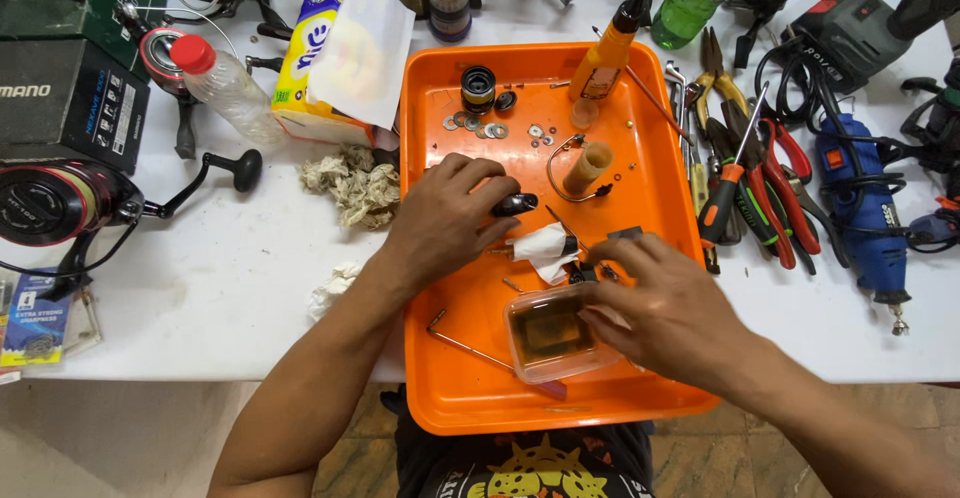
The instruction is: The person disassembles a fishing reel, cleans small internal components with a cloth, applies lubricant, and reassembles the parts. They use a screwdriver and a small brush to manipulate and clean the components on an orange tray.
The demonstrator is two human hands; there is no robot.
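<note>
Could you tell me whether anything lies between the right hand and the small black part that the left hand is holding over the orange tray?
Yes: a crumpled white tissue lies on the orange tray between the right hand and the black part in the left hand.

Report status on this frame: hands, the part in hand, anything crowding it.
Left hand shut on black reel part. Right hand at clear tub, grip unclear. White tissue and loose washers crowd orange tray.

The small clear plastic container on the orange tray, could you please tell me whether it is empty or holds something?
Not empty: the clear container shows brownish liquid through its open top, beside the right hand.
</note>
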